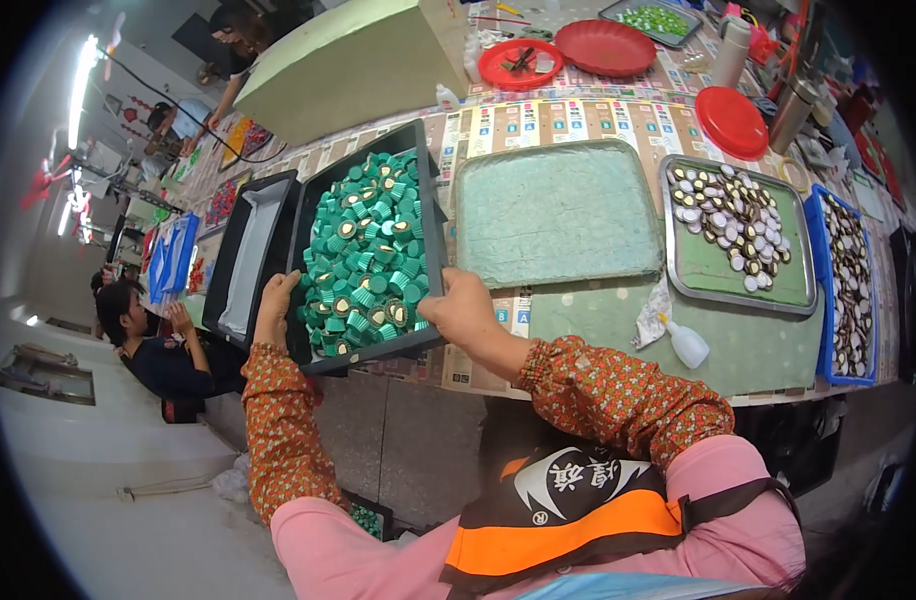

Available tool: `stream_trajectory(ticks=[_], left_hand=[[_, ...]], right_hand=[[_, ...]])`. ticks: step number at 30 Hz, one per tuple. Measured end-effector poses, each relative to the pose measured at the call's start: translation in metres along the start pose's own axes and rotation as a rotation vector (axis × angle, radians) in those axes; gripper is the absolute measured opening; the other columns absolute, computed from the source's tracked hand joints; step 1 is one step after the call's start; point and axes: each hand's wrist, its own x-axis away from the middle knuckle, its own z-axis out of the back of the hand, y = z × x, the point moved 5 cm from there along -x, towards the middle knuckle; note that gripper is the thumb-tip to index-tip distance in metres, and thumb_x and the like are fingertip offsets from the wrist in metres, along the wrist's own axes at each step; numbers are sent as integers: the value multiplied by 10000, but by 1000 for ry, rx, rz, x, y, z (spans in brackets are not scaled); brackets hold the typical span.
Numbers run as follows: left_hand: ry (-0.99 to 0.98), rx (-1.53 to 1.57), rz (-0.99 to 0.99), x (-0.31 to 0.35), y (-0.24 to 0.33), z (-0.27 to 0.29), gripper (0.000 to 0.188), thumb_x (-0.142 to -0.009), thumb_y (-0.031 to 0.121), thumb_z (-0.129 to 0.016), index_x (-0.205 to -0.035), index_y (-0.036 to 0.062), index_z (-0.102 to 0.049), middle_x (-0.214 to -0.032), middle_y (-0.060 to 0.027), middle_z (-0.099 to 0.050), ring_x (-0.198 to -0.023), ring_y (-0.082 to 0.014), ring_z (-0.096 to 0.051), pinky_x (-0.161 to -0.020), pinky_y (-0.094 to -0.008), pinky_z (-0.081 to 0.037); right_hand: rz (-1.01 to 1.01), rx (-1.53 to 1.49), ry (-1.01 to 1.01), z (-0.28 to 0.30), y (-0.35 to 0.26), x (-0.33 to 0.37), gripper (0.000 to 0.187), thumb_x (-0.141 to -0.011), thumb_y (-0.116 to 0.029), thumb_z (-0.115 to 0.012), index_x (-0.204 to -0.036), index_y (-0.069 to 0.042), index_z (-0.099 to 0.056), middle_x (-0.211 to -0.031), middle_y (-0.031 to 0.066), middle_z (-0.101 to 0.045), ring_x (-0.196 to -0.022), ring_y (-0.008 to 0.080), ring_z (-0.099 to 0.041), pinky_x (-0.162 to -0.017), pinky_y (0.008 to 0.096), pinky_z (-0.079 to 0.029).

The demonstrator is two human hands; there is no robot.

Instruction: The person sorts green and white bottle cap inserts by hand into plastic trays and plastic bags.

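Note:
A black rectangular tray [430, 215], full of small green fluted cap-like pieces [363, 245], is held between my hands. Several of these pieces show pale gold round ends. My left hand [277, 305] grips the near left corner of the tray, fingers wrapped round its edge. At the near right corner my right hand [466, 312] is closed on the rim, thumb on the wall. The tray looks tilted toward me, overlapping the table's front edge; I cannot tell whether it rests on the table. Just left of it lies a second black tray [221, 290] with a pale liner [253, 255].
Right of my hands lie a cloth-covered tray [560, 215], a metal tray [693, 280] of white and dark discs, a blue crate [826, 290] of similar discs and a squeeze bottle [686, 343]. A pale green box [353, 75] stands behind. Another person [158, 345] sits at left.

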Motion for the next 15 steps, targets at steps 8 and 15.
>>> stream_trajectory(ticks=[8, 15], left_hand=[[-149, 280, 82, 91, 54, -11, 59, -925, 177, -696, -916, 125, -668, -881, 49, -618, -855, -88, -589, -775, -280, -466], [-318, 641, 214, 183, 132, -61, 188, -988, 138, -654, -1134, 21, -675, -1087, -45, -704, -1020, -163, -670, -918, -340, -545]], right_hand=[[61, 115, -138, 67, -42, 29, 162, -737, -69, -662, -822, 69, -654, -644, 92, -623, -596, 135, -578, -552, 355, -463], [120, -64, -178, 173, -91, 95, 134, -741, -41, -651, -817, 69, -649, -631, 30, -585, -574, 88, -525, -506, 320, -398]])
